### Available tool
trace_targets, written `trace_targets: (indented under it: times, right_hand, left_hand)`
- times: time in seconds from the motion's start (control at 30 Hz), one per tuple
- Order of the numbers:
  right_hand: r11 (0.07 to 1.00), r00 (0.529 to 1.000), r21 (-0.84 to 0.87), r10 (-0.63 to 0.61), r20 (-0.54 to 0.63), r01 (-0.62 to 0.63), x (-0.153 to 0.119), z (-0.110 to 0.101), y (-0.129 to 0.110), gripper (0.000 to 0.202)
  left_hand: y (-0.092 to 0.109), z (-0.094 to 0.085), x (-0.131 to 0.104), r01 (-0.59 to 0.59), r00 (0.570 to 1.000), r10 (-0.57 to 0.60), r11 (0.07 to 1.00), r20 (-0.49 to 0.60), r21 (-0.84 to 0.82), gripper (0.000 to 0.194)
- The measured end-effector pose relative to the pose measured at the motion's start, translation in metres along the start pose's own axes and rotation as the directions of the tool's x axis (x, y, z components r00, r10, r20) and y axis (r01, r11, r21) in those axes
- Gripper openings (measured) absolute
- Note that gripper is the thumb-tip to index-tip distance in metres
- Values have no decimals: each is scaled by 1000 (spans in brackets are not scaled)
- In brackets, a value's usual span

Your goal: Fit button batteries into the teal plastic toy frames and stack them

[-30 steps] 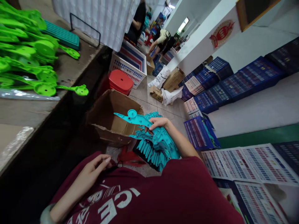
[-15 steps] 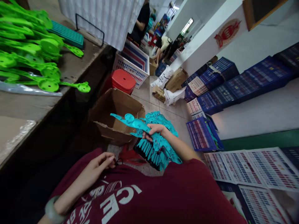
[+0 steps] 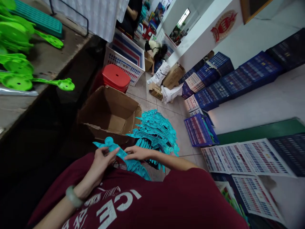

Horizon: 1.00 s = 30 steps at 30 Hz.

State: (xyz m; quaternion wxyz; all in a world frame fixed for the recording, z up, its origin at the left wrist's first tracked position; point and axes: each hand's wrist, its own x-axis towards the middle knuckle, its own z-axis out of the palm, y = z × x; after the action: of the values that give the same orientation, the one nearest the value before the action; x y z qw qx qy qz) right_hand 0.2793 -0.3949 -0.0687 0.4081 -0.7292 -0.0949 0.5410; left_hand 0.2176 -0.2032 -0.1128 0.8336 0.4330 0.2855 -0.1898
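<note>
A long turquoise plastic piece with a round disc near its pointed end lies across the front of my shirt. Near that disc, my left hand closes its thumb and fingers on the piece. My right hand grips it around the middle, its fingertips bent over the edge. The far end of the piece hangs low beside the shirt. Just past my right hand, a heaped stack of similar turquoise pieces fans out, its support mostly hidden.
An open cardboard box stands ahead, with red stools behind it. At left, bright green plastic pieces lie on a workbench, one jutting over its edge. Stacked crates line the right wall. People work farther back.
My right hand has brought the turquoise piece from above the stack left toward my body. My left hand, previously holding nothing visible, has moved up and taken hold of it.
</note>
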Motion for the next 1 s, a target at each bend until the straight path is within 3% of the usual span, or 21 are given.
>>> trace_targets:
  times: [0.1,0.2,0.27,0.33,0.43,0.53,0.67,0.77,0.83,0.9,1.0]
  right_hand:
    - [997,976,-63,-51,-211,38,-9,24,8,32]
    - [959,951,-279,-128,-280,47,-13,30,12,32]
    - [896,948,-443,-134,-287,-7,-13,19,16,38]
    - [824,927,-557,-123,-355,-104,-13,-1,22,42]
    - [740,884,-633,-117,-453,-226,-9,-36,38,23]
    - [658,897,-704,-100,-431,-266,-2,-64,54,24]
    - [604,946,-770,-80,-315,-205,5,-88,67,13]
    - [616,963,-772,-73,-259,-161,2,-99,74,15]
    - [640,966,-754,-69,-251,-150,-4,-103,78,17]
    - [675,966,-723,-63,-253,-145,-11,-105,78,16]
    - [751,977,-649,-21,-210,-123,-23,-107,72,9]
  left_hand:
    - [-5,1,-9,116,993,-117,992,-13,-54,38]
    - [-3,5,-13,283,948,-254,948,190,-145,27]
    - [-2,9,-13,359,899,-284,914,333,-190,21]
    - [-2,11,-12,362,883,-260,907,391,-215,20]
    - [-6,11,-14,321,874,-193,919,446,-229,20]
    - [-8,11,-19,240,896,-131,947,425,-214,28]
    - [5,8,-20,218,928,-113,937,356,-272,32]
    - [24,-1,-14,176,981,-119,879,152,-444,32]
    - [35,-8,-10,125,990,-138,817,20,-563,36]
    - [42,-13,-7,107,992,-128,749,16,-654,37]
    - [45,-15,-6,138,990,-82,704,113,-697,37]
